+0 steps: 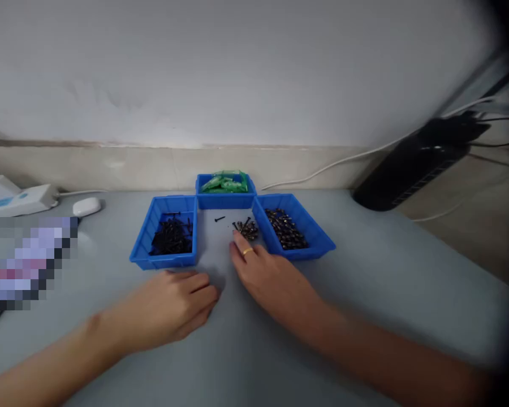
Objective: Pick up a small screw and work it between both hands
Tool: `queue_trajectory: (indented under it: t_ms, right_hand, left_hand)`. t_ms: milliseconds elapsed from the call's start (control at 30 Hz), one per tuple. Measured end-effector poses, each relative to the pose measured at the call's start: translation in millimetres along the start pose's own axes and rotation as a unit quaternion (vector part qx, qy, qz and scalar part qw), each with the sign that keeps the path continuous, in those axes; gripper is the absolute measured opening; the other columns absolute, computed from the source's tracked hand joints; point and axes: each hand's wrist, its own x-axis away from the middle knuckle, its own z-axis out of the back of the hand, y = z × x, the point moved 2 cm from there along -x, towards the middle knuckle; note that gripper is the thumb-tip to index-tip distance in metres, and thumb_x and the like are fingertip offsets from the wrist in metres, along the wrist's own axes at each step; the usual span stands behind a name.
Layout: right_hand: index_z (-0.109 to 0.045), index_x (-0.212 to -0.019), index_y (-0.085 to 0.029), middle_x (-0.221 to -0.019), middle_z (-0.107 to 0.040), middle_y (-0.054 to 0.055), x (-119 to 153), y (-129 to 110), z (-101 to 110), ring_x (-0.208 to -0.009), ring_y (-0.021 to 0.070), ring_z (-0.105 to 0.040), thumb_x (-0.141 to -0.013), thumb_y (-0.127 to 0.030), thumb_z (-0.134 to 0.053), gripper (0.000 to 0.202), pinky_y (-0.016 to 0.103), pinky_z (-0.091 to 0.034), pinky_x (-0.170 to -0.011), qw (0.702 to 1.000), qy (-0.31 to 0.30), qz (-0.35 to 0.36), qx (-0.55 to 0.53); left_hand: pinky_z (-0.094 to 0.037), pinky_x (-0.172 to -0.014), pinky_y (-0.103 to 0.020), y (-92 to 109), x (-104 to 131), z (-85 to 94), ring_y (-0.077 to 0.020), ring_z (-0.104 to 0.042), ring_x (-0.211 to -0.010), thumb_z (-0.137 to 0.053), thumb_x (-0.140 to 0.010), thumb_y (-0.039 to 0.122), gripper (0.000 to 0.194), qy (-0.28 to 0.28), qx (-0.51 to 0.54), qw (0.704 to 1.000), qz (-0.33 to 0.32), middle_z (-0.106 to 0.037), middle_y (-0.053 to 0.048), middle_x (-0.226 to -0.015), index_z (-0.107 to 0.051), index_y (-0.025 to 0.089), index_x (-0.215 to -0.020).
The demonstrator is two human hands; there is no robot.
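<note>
Right hand (pixel 268 276) lies palm down on the grey surface (pixel 365 294), fingers extended to the edge of a small loose pile (pixel 248 229) of mixed screws. The grip is open and flat; nothing is held, fingertips just touching or beside the pile, a ring on one finger. Left hand (pixel 176 305) rests on the surface nearer the body, fingers loosely curled, apparently holding nothing, though the palm side is hidden.

The pile sits between two blue trays: the left tray (pixel 146 240) holds black screws, the right tray (pixel 318 237) darker, shinier ones. A rear tray (pixel 225 199) holds green pieces. One stray black screw (pixel 219 219) lies apart from the pile.

Judgement: trays ring the pile so each kind is within short reach.

A white mouse (pixel 86 207) and a dark device (pixel 419 161) stand well apart.
</note>
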Motion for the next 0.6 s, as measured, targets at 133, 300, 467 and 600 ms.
queue_trajectory:
  t_ms: [133, 300, 467, 600]
  right_hand:
    - [-0.050, -0.123, -0.001, -0.126, -0.051, 0.022, 1.2, 1.0, -5.0, -0.088, 0.0233, -0.062, -0.080, 0.003, -0.038, 0.045, 0.027, -0.056, -0.057, 0.999, -0.025, -0.030, 0.008]
    - [-0.056, -0.113, -0.004, -0.115, -0.056, 0.019, -0.2, 1.9, -3.1, -0.082, 0.0231, -0.062, -0.080, 0.003, -0.039, 0.038, 0.029, -0.055, -0.054, 0.999, -0.036, -0.032, -0.016]
    - [-0.057, -0.104, -0.009, -0.098, -0.060, 0.013, 0.8, 4.6, -6.4, -0.080, 0.0219, -0.060, -0.082, 0.001, -0.042, 0.029, 0.030, -0.054, -0.057, 0.996, -0.019, 0.003, -0.091]
    - [-0.052, -0.111, -0.011, -0.099, -0.061, 0.011, 1.8, 5.8, -10.3, -0.090, 0.0211, -0.059, -0.086, -0.005, -0.045, 0.027, 0.034, -0.052, -0.075, 0.969, 0.043, 0.046, -0.238]
  left_hand:
    - [-0.040, -0.058, -0.029, 0.1, 0.7, -0.4, -0.0164, -0.053, -0.064, -0.038, -0.093, 0.020, 0.021, 0.003, 0.003, 1.000, -0.001, -0.055, -0.002, -0.077, -0.059, 0.017, -0.092]
    - [-0.040, -0.057, -0.027, -1.0, -0.1, 0.1, -0.0158, -0.054, -0.065, -0.039, -0.093, 0.021, 0.021, 0.009, 0.009, 1.000, 0.009, -0.055, -0.002, -0.077, -0.059, 0.017, -0.092]
    - [-0.042, -0.058, -0.028, 0.1, -3.8, 0.2, -0.0157, -0.055, -0.065, -0.039, -0.093, 0.021, 0.021, 0.013, 0.022, 0.999, 0.036, -0.056, -0.002, -0.077, -0.059, 0.017, -0.088]
    - [-0.045, -0.060, -0.027, 0.9, -4.4, 0.4, -0.0155, -0.057, -0.066, -0.039, -0.093, 0.023, 0.021, 0.047, 0.052, 0.994, 0.090, -0.056, -0.002, -0.077, -0.057, 0.016, -0.085]
